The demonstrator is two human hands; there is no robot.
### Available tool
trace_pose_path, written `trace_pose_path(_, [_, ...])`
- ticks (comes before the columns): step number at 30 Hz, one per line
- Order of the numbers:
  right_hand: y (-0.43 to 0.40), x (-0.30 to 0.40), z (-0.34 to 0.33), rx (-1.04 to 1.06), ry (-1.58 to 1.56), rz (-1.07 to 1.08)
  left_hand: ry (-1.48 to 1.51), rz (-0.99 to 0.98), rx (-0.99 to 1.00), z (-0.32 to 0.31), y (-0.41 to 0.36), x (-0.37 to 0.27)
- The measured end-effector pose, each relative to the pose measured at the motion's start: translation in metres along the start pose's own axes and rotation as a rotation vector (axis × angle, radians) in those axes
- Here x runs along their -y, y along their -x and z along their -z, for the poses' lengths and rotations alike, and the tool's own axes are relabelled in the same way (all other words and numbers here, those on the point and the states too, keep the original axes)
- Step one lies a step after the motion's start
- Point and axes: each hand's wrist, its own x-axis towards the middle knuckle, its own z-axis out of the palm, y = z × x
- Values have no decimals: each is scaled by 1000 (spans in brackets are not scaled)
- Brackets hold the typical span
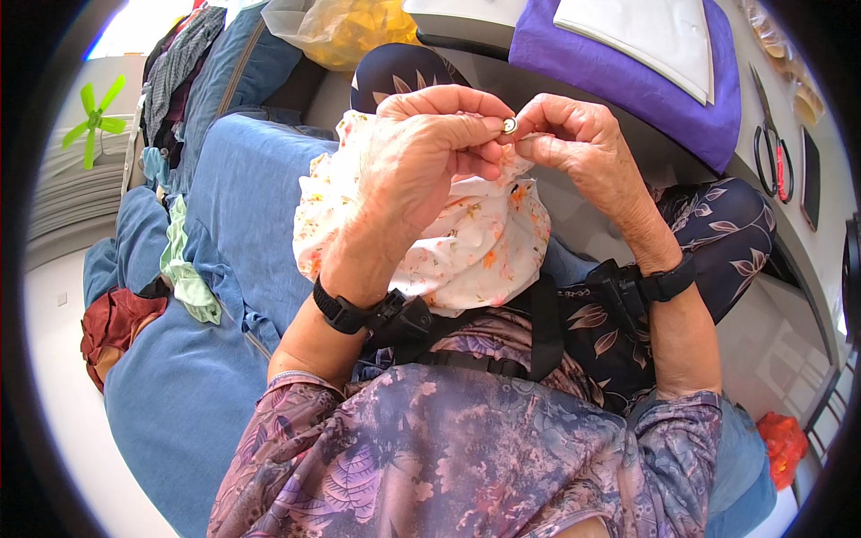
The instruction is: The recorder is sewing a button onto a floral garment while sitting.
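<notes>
Between the thumb and forefinger of my left hand [420,144] is a small round button [510,126] with a pale face and a metallic-looking rim. My right hand [575,138] is close beside it, its thumb and fingers pinching an edge of the white cloth [464,262] printed with orange flowers. Whether a needle or thread is in those fingers is too small to tell. The cloth lies bunched in my lap, under both hands, and my left hand and wrist hide part of it.
At the right, scissors [768,144] and a dark phone [810,178] lie on a pale tabletop [740,144]. White folded cloth [639,40] rests on purple cloth [622,101] ahead. Clothes lie on the denim-covered seat [249,188] at left. A red plastic bag [782,449] is at lower right.
</notes>
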Motion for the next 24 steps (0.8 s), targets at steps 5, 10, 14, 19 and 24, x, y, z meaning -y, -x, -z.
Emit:
trace_pose_path(5, [0, -2, -1, -12, 46, 22, 6, 34, -11, 2, -2, 1])
trace_pose_path(10, [0, -2, -1, -18, 81, 33, 22, 54, 0, 3, -3, 2])
trace_pose_path(14, [0, 1, -2, -26, 117, 32, 82, 94, 25, 8, -5, 2])
trace_pose_path(19, [1, 4, -1, -13, 135, 37, 243, 211, 94, 20, -13, 9])
trace_pose_path(24, [1, 1, 1, -2, 135, 49, 466, 358, 209, 24, -17, 13])
